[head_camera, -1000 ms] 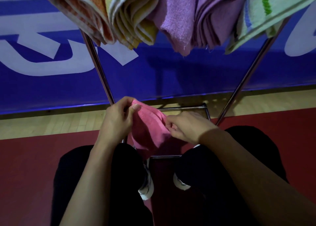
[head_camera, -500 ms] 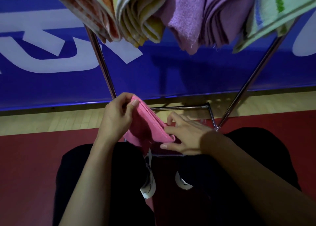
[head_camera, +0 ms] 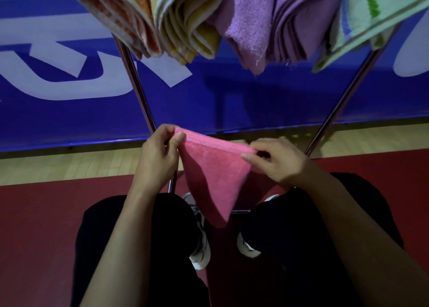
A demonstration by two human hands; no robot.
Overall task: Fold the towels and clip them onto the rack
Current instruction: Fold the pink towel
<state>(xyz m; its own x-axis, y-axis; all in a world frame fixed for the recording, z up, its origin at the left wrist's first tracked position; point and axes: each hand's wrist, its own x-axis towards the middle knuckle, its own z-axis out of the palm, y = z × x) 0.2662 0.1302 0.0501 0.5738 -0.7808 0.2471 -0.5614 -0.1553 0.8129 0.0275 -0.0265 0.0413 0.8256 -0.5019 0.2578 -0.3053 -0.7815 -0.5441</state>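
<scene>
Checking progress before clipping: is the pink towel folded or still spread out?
Folded. The pink towel shows stacked layers along its top edge, pinched by the left hand and right hand.

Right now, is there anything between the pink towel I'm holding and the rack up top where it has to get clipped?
Nothing stands in the open space above the pink towel, but hanging towels crowd the rack: orange, yellow, purple and green-striped. No free spot shows in this view.

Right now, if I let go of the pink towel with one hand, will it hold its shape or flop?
Probably flop: the pink towel already sags to a point below the edge pinched by the left hand and right hand. It looks light, since fingertip pinches hold it. The stacked folds may slip open.
</scene>
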